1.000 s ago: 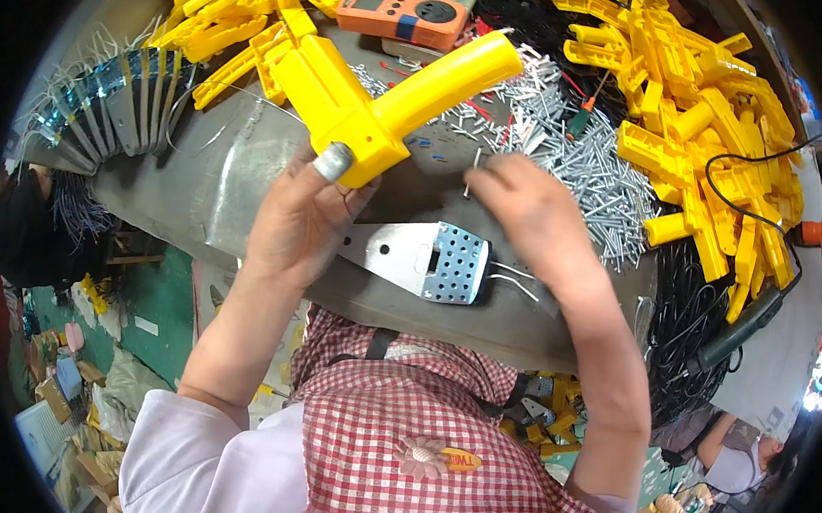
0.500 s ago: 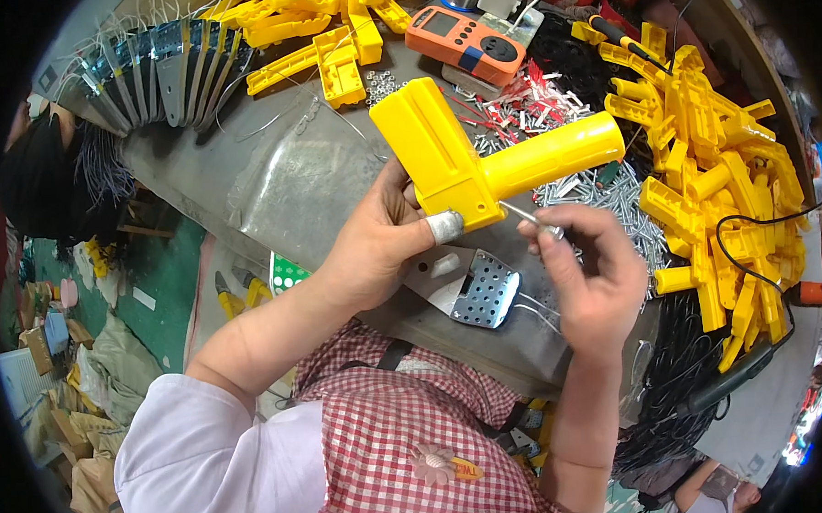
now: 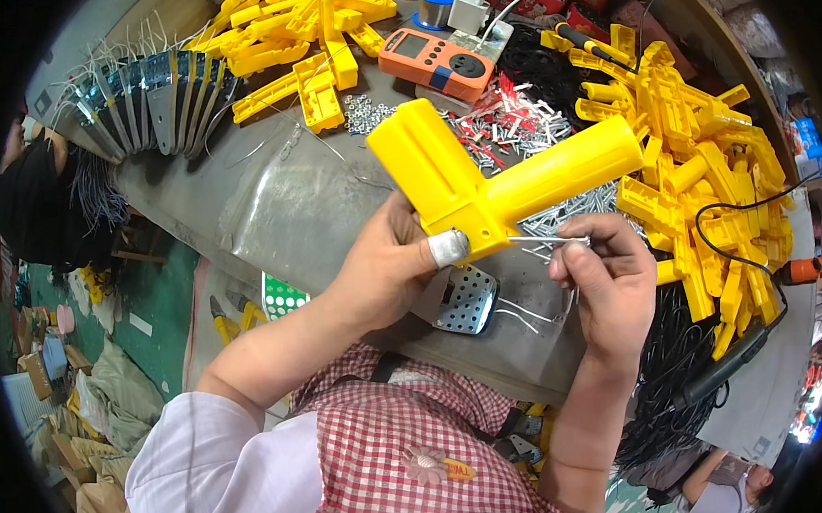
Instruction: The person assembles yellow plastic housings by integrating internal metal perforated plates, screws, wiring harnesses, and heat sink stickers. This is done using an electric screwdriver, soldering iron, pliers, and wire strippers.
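Observation:
My left hand [image 3: 388,262], with silvery tape round its thumb, is closed on the lower corner of a yellow plastic housing [image 3: 434,164]. The housing has a broad block and a round handle-like arm, and is held above the table. Between the thumb and fingers of my right hand [image 3: 609,284] is a long thin metal screw [image 3: 548,239]. Its far end meets the housing's lower corner; whether it has entered a hole I cannot tell. Below the housing lies a perforated metal plate [image 3: 468,300] with two white wires, partly covered by my left hand.
Yellow plastic parts lie heaped at right [image 3: 702,198] and far left [image 3: 321,91]. Beyond the housing are loose screws [image 3: 565,215], red-and-white small pieces [image 3: 506,119], nuts [image 3: 373,111] and an orange meter [image 3: 435,63]. Black cables [image 3: 673,364] pile at right; metal plates [image 3: 161,102] stand fanned at left.
The screw has swung from slanting to nearly level, its far end still at the housing's corner. My right hand has moved slightly right and down. The whole view has shifted a little.

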A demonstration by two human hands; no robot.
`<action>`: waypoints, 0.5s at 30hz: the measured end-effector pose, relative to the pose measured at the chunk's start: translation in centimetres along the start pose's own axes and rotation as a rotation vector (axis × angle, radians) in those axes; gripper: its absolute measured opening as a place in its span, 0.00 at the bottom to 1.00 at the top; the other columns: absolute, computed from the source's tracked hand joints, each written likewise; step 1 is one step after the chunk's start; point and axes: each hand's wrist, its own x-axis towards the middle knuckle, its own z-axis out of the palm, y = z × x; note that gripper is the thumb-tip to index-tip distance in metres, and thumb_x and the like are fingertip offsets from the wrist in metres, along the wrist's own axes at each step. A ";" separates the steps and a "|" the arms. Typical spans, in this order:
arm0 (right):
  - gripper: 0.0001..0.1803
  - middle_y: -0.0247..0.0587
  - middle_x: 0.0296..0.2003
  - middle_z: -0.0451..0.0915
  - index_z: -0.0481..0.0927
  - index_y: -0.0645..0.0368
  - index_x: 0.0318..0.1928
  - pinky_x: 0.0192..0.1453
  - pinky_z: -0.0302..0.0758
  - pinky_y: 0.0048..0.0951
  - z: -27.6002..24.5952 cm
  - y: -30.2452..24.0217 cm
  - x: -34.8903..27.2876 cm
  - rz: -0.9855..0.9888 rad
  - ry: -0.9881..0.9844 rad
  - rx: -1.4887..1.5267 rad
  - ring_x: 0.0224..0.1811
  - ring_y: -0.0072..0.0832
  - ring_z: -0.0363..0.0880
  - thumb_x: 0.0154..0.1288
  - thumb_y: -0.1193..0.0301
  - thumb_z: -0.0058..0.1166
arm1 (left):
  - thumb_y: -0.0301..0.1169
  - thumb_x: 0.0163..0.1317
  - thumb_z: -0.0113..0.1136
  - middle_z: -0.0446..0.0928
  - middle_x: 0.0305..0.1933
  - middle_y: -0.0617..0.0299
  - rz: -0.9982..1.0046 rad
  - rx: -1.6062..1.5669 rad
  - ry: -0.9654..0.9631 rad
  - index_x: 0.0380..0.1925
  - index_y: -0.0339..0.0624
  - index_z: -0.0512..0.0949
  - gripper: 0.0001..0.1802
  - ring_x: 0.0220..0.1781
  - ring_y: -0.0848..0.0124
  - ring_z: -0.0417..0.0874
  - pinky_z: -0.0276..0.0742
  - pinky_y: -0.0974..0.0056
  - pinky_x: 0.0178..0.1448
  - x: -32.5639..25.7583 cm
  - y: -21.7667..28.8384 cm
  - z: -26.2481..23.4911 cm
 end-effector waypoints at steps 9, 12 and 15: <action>0.13 0.38 0.33 0.77 0.70 0.67 0.46 0.40 0.74 0.21 0.5 2.1 0.2 0.332 -0.098 0.025 0.32 0.21 0.76 0.60 0.79 0.54 | 0.23 0.53 0.63 0.74 0.51 0.57 0.114 0.492 -0.027 0.52 0.36 0.66 0.26 0.51 0.68 0.76 0.71 0.64 0.55 -1.2 -1.1 -0.5; 0.15 0.41 0.33 0.77 0.69 0.67 0.47 0.43 0.76 0.24 1.8 2.2 -0.6 0.051 0.035 0.099 0.32 0.22 0.77 0.60 0.81 0.54 | 0.22 0.52 0.64 0.75 0.50 0.57 0.087 0.469 -0.003 0.50 0.36 0.68 0.25 0.50 0.69 0.77 0.72 0.65 0.52 -0.4 -1.3 -1.2; 0.10 0.51 0.38 0.78 0.68 0.70 0.44 0.42 0.79 0.25 1.8 1.1 -1.5 -0.206 0.132 0.162 0.35 0.27 0.80 0.62 0.84 0.49 | 0.21 0.51 0.64 0.76 0.47 0.58 0.196 0.359 0.000 0.49 0.37 0.70 0.23 0.48 0.70 0.77 0.73 0.66 0.50 -0.1 -2.4 -1.2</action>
